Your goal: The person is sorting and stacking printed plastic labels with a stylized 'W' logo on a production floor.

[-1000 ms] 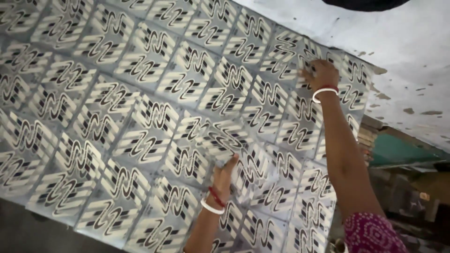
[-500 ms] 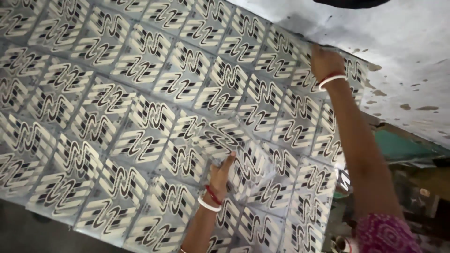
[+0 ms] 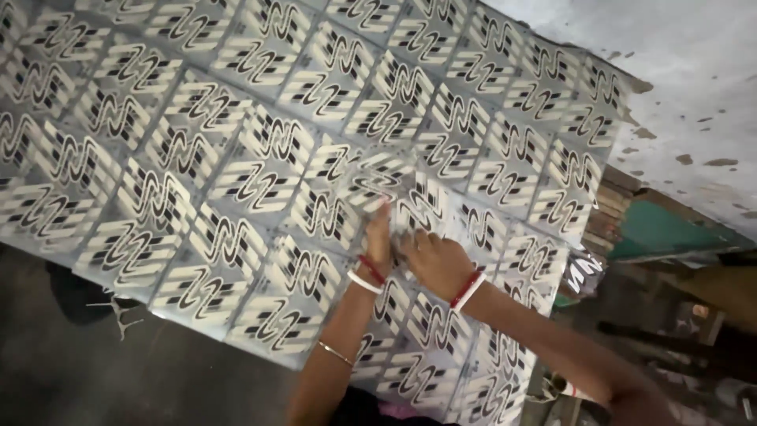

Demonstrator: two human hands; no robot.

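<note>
- A large sheet of pale grey material printed with rows of black-and-cream wavy squares [image 3: 260, 158] lies spread over a grey, paint-flecked surface [image 3: 678, 95], covering most of the view; its lower edge hangs toward a dark floor [image 3: 118, 371].
- The left hand [image 3: 378, 241], with a red and a white bangle at the wrist, rests on the sheet near its middle, fingers stretched upward and pressed flat; it is not closed around anything.
- The right hand [image 3: 434, 260], also in red and white bangles, sits just beside the left, fingers curled down onto the sheet; whether it pinches a fold cannot be told.
- Just above the fingertips the sheet is puckered into a raised wrinkle [image 3: 378, 177], so it looks thin, light and limp, more like cloth or film than board.
- In my judgement it would slide and bunch easily; the free edges or a pinched fold offer the best hold.
- There are no packages or signs; the only markings are the repeating square prints, set in a diagonal grid.
- At right, past the sheet, stands a green board on brown timber [image 3: 654, 233].
</note>
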